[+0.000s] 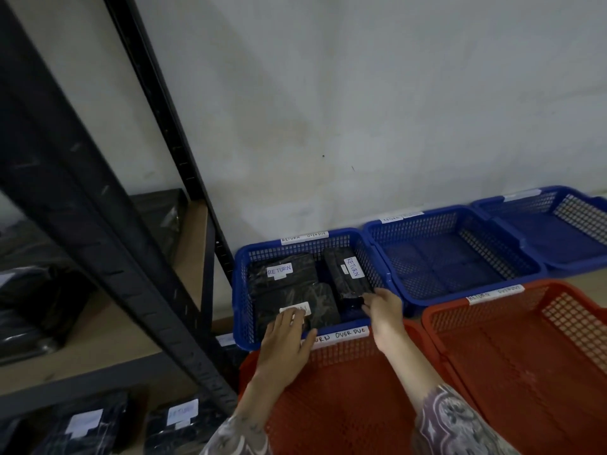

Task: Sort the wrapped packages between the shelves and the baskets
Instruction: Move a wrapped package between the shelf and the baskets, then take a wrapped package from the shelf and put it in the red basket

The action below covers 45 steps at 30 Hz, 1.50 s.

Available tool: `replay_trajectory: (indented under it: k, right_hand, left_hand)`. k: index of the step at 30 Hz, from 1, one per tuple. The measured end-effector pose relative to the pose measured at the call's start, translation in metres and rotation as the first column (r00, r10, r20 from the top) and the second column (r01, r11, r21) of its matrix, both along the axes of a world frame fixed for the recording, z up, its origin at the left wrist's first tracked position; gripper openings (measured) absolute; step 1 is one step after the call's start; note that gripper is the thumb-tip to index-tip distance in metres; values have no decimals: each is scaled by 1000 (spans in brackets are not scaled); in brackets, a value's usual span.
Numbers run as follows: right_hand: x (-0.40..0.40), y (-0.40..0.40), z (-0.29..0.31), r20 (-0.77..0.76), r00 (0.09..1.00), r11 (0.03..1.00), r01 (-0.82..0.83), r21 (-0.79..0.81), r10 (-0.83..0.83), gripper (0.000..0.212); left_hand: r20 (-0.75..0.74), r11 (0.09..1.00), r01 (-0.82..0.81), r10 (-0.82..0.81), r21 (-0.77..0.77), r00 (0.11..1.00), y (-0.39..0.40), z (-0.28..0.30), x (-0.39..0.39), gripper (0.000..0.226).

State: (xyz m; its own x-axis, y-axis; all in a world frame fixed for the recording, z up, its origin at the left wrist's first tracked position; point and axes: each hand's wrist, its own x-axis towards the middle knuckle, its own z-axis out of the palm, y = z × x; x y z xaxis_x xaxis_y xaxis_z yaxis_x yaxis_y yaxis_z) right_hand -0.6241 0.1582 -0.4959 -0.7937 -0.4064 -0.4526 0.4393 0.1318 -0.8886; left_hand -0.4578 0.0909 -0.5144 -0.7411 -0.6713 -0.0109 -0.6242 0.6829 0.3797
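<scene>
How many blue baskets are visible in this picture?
3, in a row along the wall: the left blue basket with wrapped packages, the middle blue basket, and the right blue basket, partly cut off.

The labelled basket [243, 290] sits just right of my shelf rack [108, 257], against the wall [361, 93]. Three wrapped packages [289, 290] lie in it. Two more baskets [456, 254] continue to its right along the wall. Two baskets [345, 405] stand in front of it. More packages [29, 310] lie on the shelves to its left.
</scene>
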Motion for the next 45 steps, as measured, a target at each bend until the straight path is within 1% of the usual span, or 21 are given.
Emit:
replay_trajectory:
  k: [2, 6, 10, 12, 14, 16, 19, 21, 25, 29, 31, 33, 35, 37, 39, 41, 43, 45]
  right_hand:
    - [11, 17, 5, -90, 993, 997, -80, 24, 81, 19]
    - [51, 53, 18, -277, 937, 976, -193, 103, 215, 36]
    - [115, 77, 43, -409, 863, 952, -302, 51, 296, 31]
    - [153, 81, 60, -467, 829, 939, -345, 8, 309, 28]
    - [194, 83, 79, -525, 792, 919, -393, -45, 313, 29]
    - [238, 83, 102, -594, 743, 894, -439, -84, 309, 32]
    - [304, 76, 139, -695, 654, 837, -529, -137, 300, 33]
    - [345, 67, 169, -758, 585, 791, -592, -155, 289, 33]
    - [412, 41, 239, -843, 493, 704, -677, -216, 215, 29]
    - [465, 13, 314, -920, 364, 611, -764, -207, 143, 31]
    - [486, -2, 355, -942, 329, 565, -791, -233, 72, 31]
    - [506, -23, 393, -950, 313, 527, -807, -266, 1, 30]
    - [520, -43, 424, -957, 287, 528, -806, -269, -50, 30]
    - [537, -74, 453, -973, 220, 546, -807, -224, -73, 32]
    - [552, -107, 479, -986, 149, 571, -805, -164, -72, 36]
    - [565, -139, 505, -994, 107, 593, -798, -104, -31, 40]
    - [579, -170, 527, -999, 45, 623, -782, -19, 26, 43]
    - [593, -200, 547, -998, 12, 662, -748, 34, 65, 46]
  left_hand:
    - [-57, 1000, 3, -2, 17, 998, 12, 11, 8, 47]
    - [-198, 998, 22, -31, -52, 980, 37, 33, 37, 42]
    - [-312, 993, 27, -62, -115, 948, 58, 68, 88, 39]
    - [-364, 987, 15, -73, -161, 928, 65, 86, 124, 38]
    - [-393, 978, -4, -81, -209, 916, 68, 104, 167, 38]
    - [-413, 970, -37, -68, -241, 908, 67, 123, 211, 39]
    - [-445, 933, -116, -51, -341, 894, 59, 157, 278, 38]
    - [-491, 915, -187, -14, -358, 871, 51, 183, 320, 39]
    - [-592, 859, -324, 31, -396, 805, 28, 241, 394, 34]
    - [-681, 801, -434, 44, -413, 731, -3, 306, 456, 34]
    - [-728, 760, -485, 22, -433, 685, -20, 338, 483, 35]
    - [-757, 723, -523, 0, -452, 653, -38, 372, 507, 35]
    - [-764, 682, -549, -22, -483, 645, -53, 404, 524, 31]
    - [-762, 636, -575, -31, -514, 647, -77, 438, 546, 31]
    - [-756, 612, -598, 0, -518, 655, -104, 470, 566, 35]
    - [-736, 587, -618, 55, -522, 675, -132, 499, 582, 37]
    - [-712, 552, -642, 118, -533, 692, -160, 523, 598, 42]
    - [-702, 517, -671, 172, -532, 690, -188, 545, 614, 45]
